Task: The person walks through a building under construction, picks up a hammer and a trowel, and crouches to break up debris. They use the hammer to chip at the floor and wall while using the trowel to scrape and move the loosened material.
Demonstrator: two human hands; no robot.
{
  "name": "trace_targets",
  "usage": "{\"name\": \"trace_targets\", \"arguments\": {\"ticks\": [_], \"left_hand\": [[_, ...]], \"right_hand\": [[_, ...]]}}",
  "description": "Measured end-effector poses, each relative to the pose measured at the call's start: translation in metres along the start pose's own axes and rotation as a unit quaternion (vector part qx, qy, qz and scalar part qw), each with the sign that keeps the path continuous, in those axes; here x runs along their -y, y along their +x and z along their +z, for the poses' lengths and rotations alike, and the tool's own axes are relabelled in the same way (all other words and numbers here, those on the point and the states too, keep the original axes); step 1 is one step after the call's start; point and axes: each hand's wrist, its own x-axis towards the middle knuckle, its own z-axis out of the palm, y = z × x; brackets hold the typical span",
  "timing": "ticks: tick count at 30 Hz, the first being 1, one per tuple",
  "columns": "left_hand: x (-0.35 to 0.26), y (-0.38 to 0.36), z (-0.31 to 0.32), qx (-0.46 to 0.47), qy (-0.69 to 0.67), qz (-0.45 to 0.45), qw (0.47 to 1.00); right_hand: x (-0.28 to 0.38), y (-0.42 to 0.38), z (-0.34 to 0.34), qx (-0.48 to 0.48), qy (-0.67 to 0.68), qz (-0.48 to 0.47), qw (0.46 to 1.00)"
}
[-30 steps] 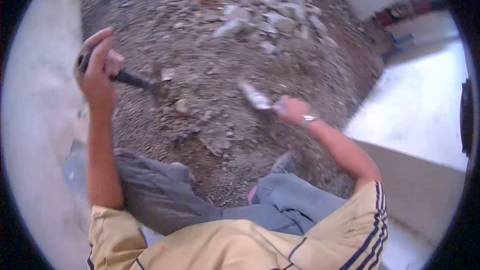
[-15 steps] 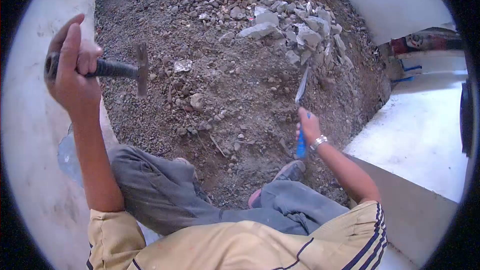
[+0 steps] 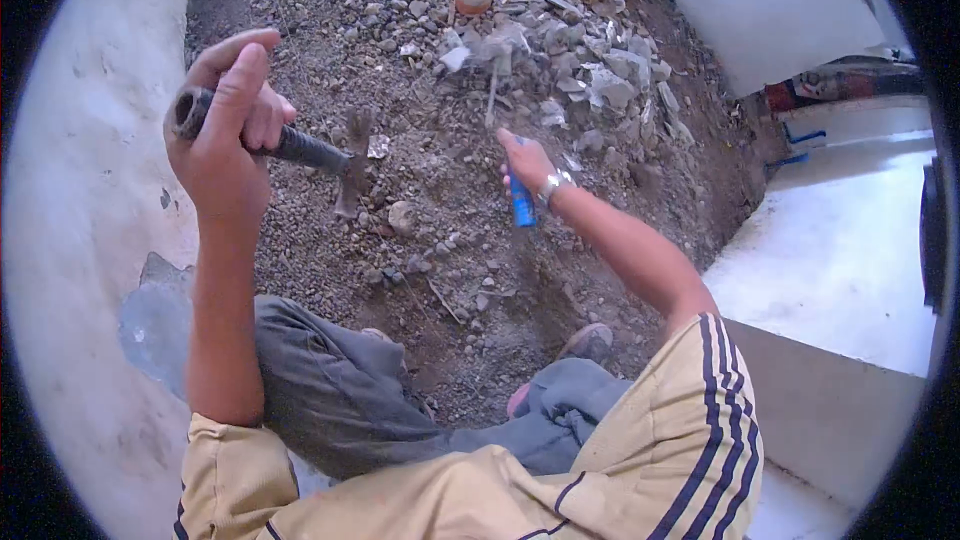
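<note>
Nearest the viewer, the person's bent knees [image 3: 330, 390] rest on the rubble floor [image 3: 450, 270]. Above them, the left hand [image 3: 225, 135] is closed fully round the black grip of a hammer [image 3: 320, 155]; its head hangs just right of that hand, shaft pointing toward the other hand. The right hand [image 3: 528, 165] is wrapped round the blue handle of a chisel [image 3: 510, 155], whose long axis runs up and away, its blurred tip toward the broken concrete pieces [image 3: 600, 80] beyond. The hammer head lies left of the chisel, apart from it.
</note>
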Motion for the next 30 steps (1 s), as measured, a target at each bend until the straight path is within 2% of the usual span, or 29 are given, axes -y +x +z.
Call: {"name": "trace_targets", "arguments": {"ticks": [2, 3, 4, 5, 6, 7, 9, 10, 11, 13, 15, 17, 20, 21, 22, 24, 25, 26, 27, 28, 29, 30], "left_hand": [[0.023, 0.002, -0.037, -0.007, -0.042, -0.012, 0.999], [0.053, 0.01, -0.068, -0.01, -0.111, -0.017, 0.994], [0.115, 0.02, -0.121, 0.012, -0.318, -0.025, 0.948], [0.155, 0.024, -0.152, 0.031, -0.404, -0.037, 0.914], [0.067, 0.014, -0.085, -0.013, -0.143, -0.041, 0.989], [-0.027, 0.004, -0.013, -0.049, 0.127, -0.071, 0.988], [-0.03, 0.003, -0.005, 0.04, 0.188, -0.133, 0.972], [-0.015, -0.003, -0.003, 0.115, 0.203, -0.093, 0.968], [-0.001, -0.007, -0.003, 0.185, 0.219, -0.052, 0.957], [-0.013, -0.013, 0.005, 0.338, 0.145, -0.159, 0.916], [0.004, -0.032, 0.01, 0.454, 0.192, 0.01, 0.87], [-0.009, -0.042, 0.021, 0.517, 0.177, -0.023, 0.837], [-0.016, -0.046, 0.036, 0.613, 0.089, -0.047, 0.784], [-0.018, -0.046, 0.038, 0.635, 0.06, -0.076, 0.767], [-0.019, -0.044, 0.038, 0.656, 0.036, -0.1, 0.747], [-0.017, -0.044, 0.035, 0.657, 0.009, -0.089, 0.749], [-0.011, -0.047, 0.032, 0.617, -0.043, -0.07, 0.783], [-0.001, -0.047, 0.033, 0.601, -0.042, -0.074, 0.794], [0.011, -0.048, 0.036, 0.588, -0.04, -0.082, 0.804], [0.015, -0.048, 0.035, 0.577, -0.039, -0.093, 0.811], [0.014, -0.035, 0.032, 0.59, 0.017, -0.116, 0.799], [0.026, -0.028, 0.034, 0.546, -0.063, -0.084, 0.831]], "right_hand": [[-0.005, -0.014, 0.01, -0.009, 0.058, -0.012, 0.998], [-0.013, -0.007, 0.013, -0.01, 0.081, 0.008, 0.997], [-0.017, 0.008, 0.019, 0.014, 0.038, 0.007, 0.999], [-0.02, 0.024, 0.025, 0.036, -0.002, 0.008, 0.999], [-0.02, 0.038, 0.032, 0.057, -0.04, 0.01, 0.998], [-0.009, 0.055, 0.041, 0.036, -0.057, 0.007, 0.998], [0.029, 0.088, 0.048, 0.041, -0.101, 0.016, 0.994], [0.034, 0.113, 0.044, 0.05, -0.142, 0.028, 0.988], [0.027, 0.131, 0.037, 0.04, -0.202, -0.076, 0.976], [0.018, 0.158, 0.029, 0.031, -0.319, -0.28, 0.905], [0.019, 0.12, 0.036, -0.036, -0.383, -0.38, 0.841], [0.025, 0.094, 0.037, 0.021, -0.447, -0.201, 0.871], [0.052, 0.07, 0.023, 0.044, -0.554, -0.176, 0.813], [0.029, 0.095, -0.012, 0.053, -0.673, -0.306, 0.672], [0.029, 0.077, -0.011, 0.051, -0.674, -0.267, 0.687], [0.029, 0.042, -0.011, 0.043, -0.676, -0.187, 0.711], [0.013, 0.047, -0.02, 0.066, -0.693, -0.17, 0.697], [0.032, -0.015, 0.011, 0.0, -0.615, -0.115, 0.78], [0.013, -0.019, 0.005, -0.035, -0.657, -0.167, 0.734], [0.007, -0.041, 0.007, -0.013, -0.654, -0.131, 0.745], [0.006, -0.056, 0.01, 0.026, -0.658, -0.096, 0.747], [0.007, -0.068, 0.012, 0.06, -0.666, -0.069, 0.74]]}}
